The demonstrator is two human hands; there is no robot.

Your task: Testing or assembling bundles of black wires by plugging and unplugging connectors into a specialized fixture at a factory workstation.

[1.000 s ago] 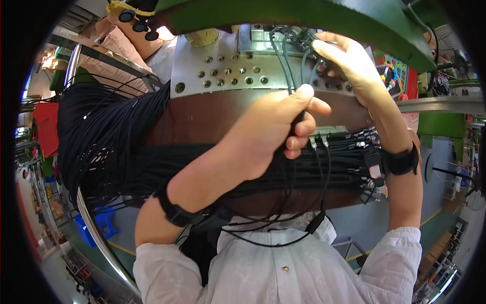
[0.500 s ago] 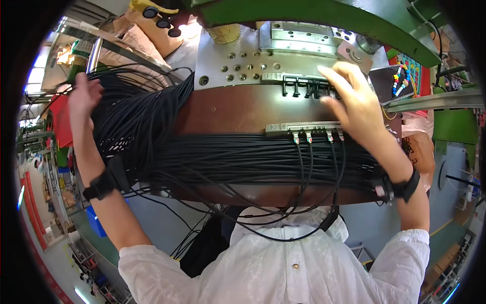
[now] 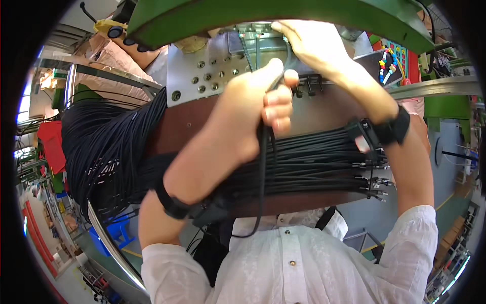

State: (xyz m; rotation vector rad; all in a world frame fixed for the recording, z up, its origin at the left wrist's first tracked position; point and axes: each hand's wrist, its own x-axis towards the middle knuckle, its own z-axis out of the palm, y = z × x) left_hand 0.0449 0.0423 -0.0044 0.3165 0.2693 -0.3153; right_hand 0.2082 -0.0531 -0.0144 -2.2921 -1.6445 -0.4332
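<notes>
My left hand (image 3: 266,101) is closed round a few black cables (image 3: 262,167), which run up from its grip and hang below it. The upper cable ends reach a slim metal bar (image 3: 255,28) above the metal mold plate (image 3: 185,76), under the green machine frame. At the right end of that bar is my right hand (image 3: 314,48), its fingers closed on the bar and partly lost in glare. Below my right hand, several small black molded parts (image 3: 309,85) sit at the plate's near edge, partly covered by my hands.
A thick bundle of black cables (image 3: 114,137) drapes over the left side, with connector ends (image 3: 374,182) at the right. The green machine frame (image 3: 283,12) arches close above my hands. A beaded string (image 3: 387,66) lies at the right, beside a metal rail (image 3: 435,87).
My left hand has come from the far left to the middle and taken hold of the cables. The bar with its cables has moved from the brown table up to the plate, with my right hand.
</notes>
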